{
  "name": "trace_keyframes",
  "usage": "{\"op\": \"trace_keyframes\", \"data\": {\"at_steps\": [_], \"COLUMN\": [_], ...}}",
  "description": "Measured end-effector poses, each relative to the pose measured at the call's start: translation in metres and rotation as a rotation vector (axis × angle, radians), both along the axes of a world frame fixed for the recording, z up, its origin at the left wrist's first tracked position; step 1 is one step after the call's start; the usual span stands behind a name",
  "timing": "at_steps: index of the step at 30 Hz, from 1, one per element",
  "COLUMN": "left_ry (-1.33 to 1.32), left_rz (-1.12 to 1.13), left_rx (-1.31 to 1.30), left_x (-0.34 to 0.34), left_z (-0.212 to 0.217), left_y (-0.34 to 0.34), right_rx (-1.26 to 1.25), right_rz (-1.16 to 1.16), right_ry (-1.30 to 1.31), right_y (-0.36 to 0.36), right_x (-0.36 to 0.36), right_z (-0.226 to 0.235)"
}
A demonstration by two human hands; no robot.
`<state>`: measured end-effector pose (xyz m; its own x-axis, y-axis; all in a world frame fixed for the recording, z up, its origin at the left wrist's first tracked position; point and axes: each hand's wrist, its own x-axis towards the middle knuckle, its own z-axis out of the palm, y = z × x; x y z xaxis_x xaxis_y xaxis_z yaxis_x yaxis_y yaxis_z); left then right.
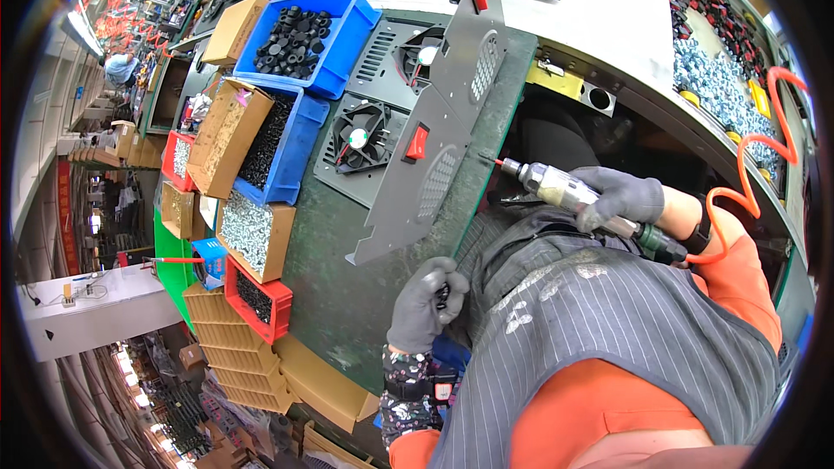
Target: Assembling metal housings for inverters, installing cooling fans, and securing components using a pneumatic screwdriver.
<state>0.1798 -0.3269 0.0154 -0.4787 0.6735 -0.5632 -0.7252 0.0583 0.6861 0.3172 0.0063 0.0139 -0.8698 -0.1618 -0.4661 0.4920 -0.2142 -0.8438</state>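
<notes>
1. We hold an air screwdriver [569, 195] in our gloved right hand [618, 195]. The fingers are wrapped tight round its body, and the bit points at the desk's [347, 278] near edge beside a grey metal panel [430, 165].
2. Our left hand [423, 304] rests at the same edge, close to the panel's lower corner. Its fingers are curled shut round something small and dark; we cannot tell what.
3. The panel lies on the green desk and carries two red switches [417, 143]. Fan plates [360, 135] sit beyond it, with bins of screws [248, 230] and black parts [295, 30] towards the far edge.
4. We judge the main risk to be a slip. The bit hangs off the panel's edge, not seated in any hole we can see, so a pull on the trigger could send it skating across the metal or towards the left hand.
5. The orange coiled hose [747, 174] trails behind the tool. A snag on the desk edge could jerk our aim.
6. The small piece in the closed left fingers could drop off the near edge.
</notes>
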Motion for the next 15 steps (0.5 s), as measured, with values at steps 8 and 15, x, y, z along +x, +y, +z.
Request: {"op": "trace_keyframes", "data": {"at_steps": [8,15], "left_ry": [-0.227,-0.443], "left_rz": [0.099,-0.056], "left_rx": [0.152,0.522], "left_x": [-0.014,-0.029], "left_z": [-0.006,-0.010], "left_y": [0.105,0.146], "right_rx": [0.182,0.179], "right_rz": [0.120,0.036], "right_ry": [0.178,0.199], "right_y": [0.020,0.035], "right_x": [0.028,0.040], "right_z": [0.047,0.046]}}
